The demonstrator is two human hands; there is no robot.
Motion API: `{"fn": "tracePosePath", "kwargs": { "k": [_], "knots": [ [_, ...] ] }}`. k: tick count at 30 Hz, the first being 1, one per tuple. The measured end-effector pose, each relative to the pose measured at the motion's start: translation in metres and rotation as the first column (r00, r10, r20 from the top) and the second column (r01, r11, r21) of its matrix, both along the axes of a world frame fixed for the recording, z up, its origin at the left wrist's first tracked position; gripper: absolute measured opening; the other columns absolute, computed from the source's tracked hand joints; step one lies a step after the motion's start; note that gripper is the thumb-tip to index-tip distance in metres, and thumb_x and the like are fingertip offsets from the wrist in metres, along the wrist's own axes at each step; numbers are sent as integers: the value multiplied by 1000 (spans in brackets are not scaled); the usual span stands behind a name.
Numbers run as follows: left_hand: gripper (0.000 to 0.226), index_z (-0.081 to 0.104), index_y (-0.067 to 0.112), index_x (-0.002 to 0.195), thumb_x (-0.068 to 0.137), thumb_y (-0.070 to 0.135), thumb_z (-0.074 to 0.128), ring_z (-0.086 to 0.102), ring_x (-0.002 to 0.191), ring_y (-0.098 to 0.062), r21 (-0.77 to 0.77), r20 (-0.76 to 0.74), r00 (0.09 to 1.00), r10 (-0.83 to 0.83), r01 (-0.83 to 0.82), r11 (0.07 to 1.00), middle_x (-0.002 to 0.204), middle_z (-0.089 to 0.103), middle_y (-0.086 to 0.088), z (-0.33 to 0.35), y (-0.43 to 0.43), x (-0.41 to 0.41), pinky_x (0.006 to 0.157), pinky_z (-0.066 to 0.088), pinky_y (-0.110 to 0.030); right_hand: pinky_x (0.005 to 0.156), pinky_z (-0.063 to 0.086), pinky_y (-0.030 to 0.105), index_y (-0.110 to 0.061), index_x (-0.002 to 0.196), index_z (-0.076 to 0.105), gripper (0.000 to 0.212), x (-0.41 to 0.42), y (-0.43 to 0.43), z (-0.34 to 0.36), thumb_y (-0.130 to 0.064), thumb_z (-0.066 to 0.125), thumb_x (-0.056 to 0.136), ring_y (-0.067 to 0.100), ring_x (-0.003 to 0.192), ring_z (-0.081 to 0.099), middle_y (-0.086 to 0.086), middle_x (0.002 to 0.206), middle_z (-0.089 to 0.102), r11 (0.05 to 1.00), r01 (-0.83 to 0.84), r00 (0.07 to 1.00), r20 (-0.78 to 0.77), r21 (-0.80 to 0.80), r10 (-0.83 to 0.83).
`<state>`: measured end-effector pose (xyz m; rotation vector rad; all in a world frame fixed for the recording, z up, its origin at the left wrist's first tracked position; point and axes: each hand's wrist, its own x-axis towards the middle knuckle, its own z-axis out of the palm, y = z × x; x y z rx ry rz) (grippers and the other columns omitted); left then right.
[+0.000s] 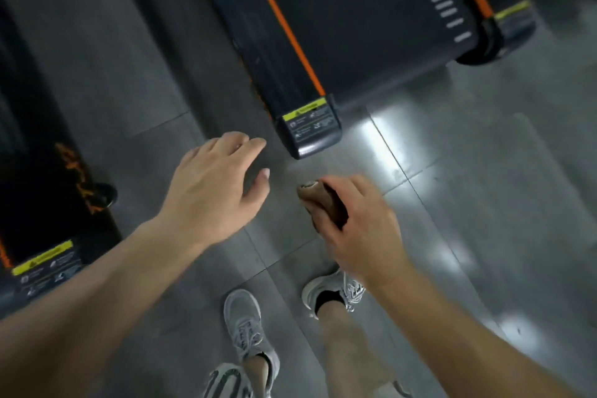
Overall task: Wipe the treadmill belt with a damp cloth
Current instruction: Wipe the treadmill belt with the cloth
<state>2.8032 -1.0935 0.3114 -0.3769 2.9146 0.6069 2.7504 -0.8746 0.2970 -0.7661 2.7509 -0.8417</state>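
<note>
The treadmill's dark belt (361,19) runs between two orange side stripes at the top of the view, its rear end facing me. My right hand (361,229) hovers over the floor below that end, shut on a bunched brown cloth (323,203). My left hand (213,191) is beside it, fingers spread, holding nothing, just short of the treadmill's rear left corner cap (310,129) with its yellow warning label.
A second treadmill (42,203) with orange lettering stands at the left edge. Grey floor tiles (484,171) with light glare lie between and to the right. My two feet in grey sneakers (245,326) stand on the tiles below my hands.
</note>
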Motion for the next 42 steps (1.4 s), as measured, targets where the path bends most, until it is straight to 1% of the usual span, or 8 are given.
{"fn": "tracePosePath", "kwargs": {
  "k": [4,7,11,17,24,28,32,42],
  "knots": [
    [46,58,17,138,100,40,48,62,113,-28,-4,-17,980,-198,198,980,133,61,-2,-3,67,-55,93,49,-45,70,40,18,-26,114,65,33,-4,72,-13,-47,61,89,14,84,57,-4,97,59,979,204,979,-11,-9,-204],
    [46,58,17,139,100,39,47,60,119,-26,13,-9,940,-341,341,940,134,61,0,-8,124,-89,97,49,-46,70,46,24,-26,113,64,33,-5,124,-17,-47,61,88,18,84,58,-4,97,58,939,344,939,-2,-8,-344],
    [51,60,12,135,97,43,45,63,112,-29,32,-28,843,-538,539,842,128,64,-6,-10,197,-128,90,53,-49,71,52,34,-26,115,64,36,-3,189,-8,-47,58,87,20,86,60,-4,99,60,869,494,869,29,-30,-493],
    [50,59,15,133,94,43,45,62,111,-35,9,-17,716,-697,698,716,127,63,-9,20,301,-174,88,52,-48,70,50,32,-28,111,64,34,-7,274,26,-50,57,87,20,86,60,-7,98,59,725,687,726,35,-33,-687],
    [53,60,14,133,94,45,41,62,111,-33,15,1,598,-802,802,598,128,63,-7,64,405,-217,89,51,-47,65,49,29,-30,109,65,31,-23,362,73,-51,56,88,17,81,59,-8,93,58,585,808,587,7,-74,-809],
    [54,59,14,134,96,46,39,61,112,-32,2,-15,566,-824,824,566,128,63,-7,93,465,-243,87,52,-47,66,52,34,-28,109,66,33,-36,413,96,-51,55,89,20,82,60,-6,92,59,564,822,567,24,-74,-823],
    [57,58,14,135,96,49,35,61,114,-31,1,-1,541,-841,841,541,128,63,-7,118,518,-269,89,52,-48,66,50,30,-26,109,67,34,-53,460,120,-52,56,90,20,83,60,-6,92,59,570,819,571,2,-69,-821],
    [59,59,15,135,94,49,35,59,116,-31,33,-17,514,-858,858,513,128,63,-7,145,654,-350,92,51,-48,66,53,34,-28,111,64,32,-128,597,149,-49,55,89,23,84,61,-5,95,59,509,858,510,2,-59,-860]
  ]
}}
